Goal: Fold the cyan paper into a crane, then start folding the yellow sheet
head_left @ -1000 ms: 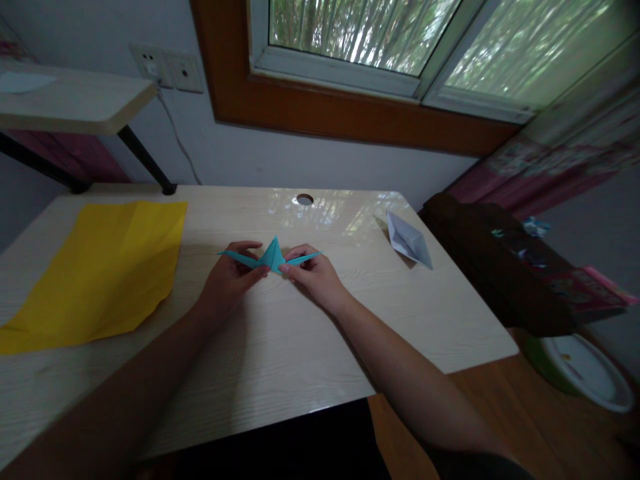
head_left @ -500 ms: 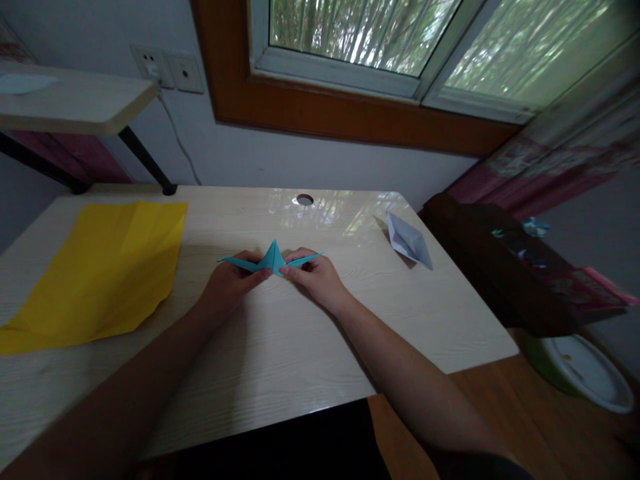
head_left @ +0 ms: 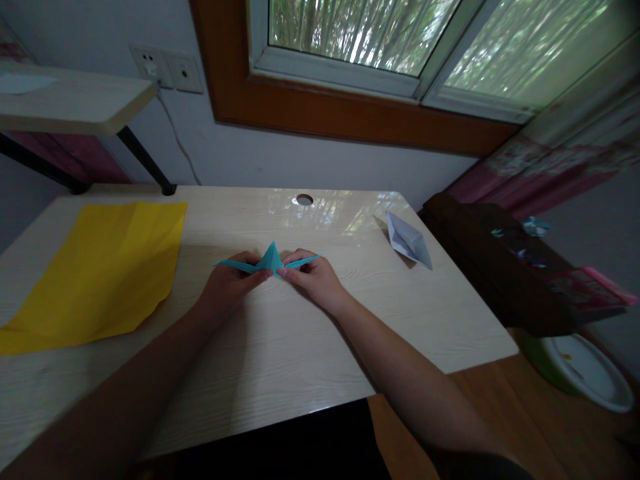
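Note:
A folded piece of blue origami paper is held above the middle of the table. It has a pointed peak at its centre and a narrow flap reaching out to each side. My left hand pinches its left half, thumb in front and fingers behind. On the other half, my right hand grips in the same way, its thumb close to the left one. The fingers behind the paper are partly hidden.
A large yellow sheet lies on the left of the table. A white folded paper boat rests at the right. Behind stands a raised shelf; a round cable hole is near the back edge.
Both hands keep their pinch on the blue origami paper. Its centre peak has shifted very slightly left and down; the other things stay where they were.

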`<action>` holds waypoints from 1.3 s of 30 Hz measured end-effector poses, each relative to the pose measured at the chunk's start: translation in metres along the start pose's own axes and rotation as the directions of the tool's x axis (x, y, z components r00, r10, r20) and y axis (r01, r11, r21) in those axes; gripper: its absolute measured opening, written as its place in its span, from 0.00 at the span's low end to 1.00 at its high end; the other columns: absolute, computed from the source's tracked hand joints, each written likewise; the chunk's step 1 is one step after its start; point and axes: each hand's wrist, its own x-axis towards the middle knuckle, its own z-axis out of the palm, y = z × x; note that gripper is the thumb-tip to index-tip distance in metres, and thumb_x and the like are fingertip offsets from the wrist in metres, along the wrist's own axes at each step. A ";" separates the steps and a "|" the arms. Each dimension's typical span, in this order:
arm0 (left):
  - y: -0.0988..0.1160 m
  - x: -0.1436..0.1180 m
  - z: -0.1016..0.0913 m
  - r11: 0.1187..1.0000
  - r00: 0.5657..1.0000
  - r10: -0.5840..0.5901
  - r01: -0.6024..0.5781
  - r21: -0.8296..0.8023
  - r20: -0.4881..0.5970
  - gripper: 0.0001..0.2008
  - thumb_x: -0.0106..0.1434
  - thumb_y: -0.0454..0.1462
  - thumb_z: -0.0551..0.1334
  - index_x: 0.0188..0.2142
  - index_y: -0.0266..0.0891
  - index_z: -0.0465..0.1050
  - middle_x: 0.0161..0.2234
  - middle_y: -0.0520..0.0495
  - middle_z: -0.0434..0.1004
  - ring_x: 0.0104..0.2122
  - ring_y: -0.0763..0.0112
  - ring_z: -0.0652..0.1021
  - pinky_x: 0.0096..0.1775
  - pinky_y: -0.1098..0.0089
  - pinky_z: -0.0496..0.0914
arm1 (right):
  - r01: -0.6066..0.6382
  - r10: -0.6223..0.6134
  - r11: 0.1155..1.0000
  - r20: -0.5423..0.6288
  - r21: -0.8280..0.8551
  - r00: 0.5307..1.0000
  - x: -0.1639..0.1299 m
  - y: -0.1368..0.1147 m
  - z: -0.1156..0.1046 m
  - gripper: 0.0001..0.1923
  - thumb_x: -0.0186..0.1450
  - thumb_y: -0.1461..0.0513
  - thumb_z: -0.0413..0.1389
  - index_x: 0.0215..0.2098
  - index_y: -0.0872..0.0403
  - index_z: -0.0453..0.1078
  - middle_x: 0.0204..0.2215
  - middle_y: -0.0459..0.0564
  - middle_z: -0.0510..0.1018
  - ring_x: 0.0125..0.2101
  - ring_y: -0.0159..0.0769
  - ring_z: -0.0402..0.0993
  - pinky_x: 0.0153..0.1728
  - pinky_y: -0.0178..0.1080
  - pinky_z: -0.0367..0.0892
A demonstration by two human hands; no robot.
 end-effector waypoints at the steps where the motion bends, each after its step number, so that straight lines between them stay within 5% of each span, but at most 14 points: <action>1: 0.000 0.000 0.000 1.000 1.000 -0.006 0.006 0.000 0.000 0.11 0.58 0.46 0.72 0.33 0.42 0.80 0.30 0.52 0.80 0.29 0.67 0.76 0.33 0.69 0.68 | 0.000 0.000 1.000 0.002 0.004 1.000 0.000 0.000 0.000 0.12 0.60 0.52 0.68 0.35 0.50 0.79 0.31 0.46 0.80 0.30 0.33 0.71 0.34 0.39 0.65; 21: 0.000 -0.001 0.000 0.992 0.996 -0.089 0.088 -0.091 -0.008 0.12 0.55 0.46 0.73 0.29 0.41 0.79 0.24 0.52 0.79 0.27 0.68 0.78 0.31 0.70 0.70 | -0.078 0.078 0.997 -0.031 0.007 0.996 -0.002 -0.007 -0.001 0.14 0.54 0.52 0.71 0.32 0.51 0.79 0.29 0.47 0.80 0.28 0.34 0.71 0.32 0.38 0.66; 32: 0.002 0.004 0.004 0.979 0.989 -0.117 0.101 -0.178 -0.085 0.13 0.58 0.45 0.70 0.36 0.38 0.77 0.30 0.49 0.80 0.29 0.68 0.79 0.35 0.67 0.73 | -0.030 0.037 0.999 -0.296 0.026 0.955 0.004 0.003 -0.007 0.13 0.58 0.53 0.68 0.36 0.51 0.77 0.25 0.43 0.76 0.24 0.31 0.67 0.27 0.36 0.61; 39: -0.005 0.003 0.003 0.970 0.994 -0.098 0.086 -0.226 -0.044 0.11 0.61 0.43 0.68 0.38 0.38 0.78 0.31 0.50 0.80 0.30 0.70 0.78 0.36 0.68 0.73 | 0.018 0.025 0.994 -0.390 0.106 0.920 0.010 0.006 -0.013 0.12 0.59 0.55 0.67 0.38 0.51 0.75 0.28 0.45 0.79 0.29 0.34 0.77 0.35 0.39 0.70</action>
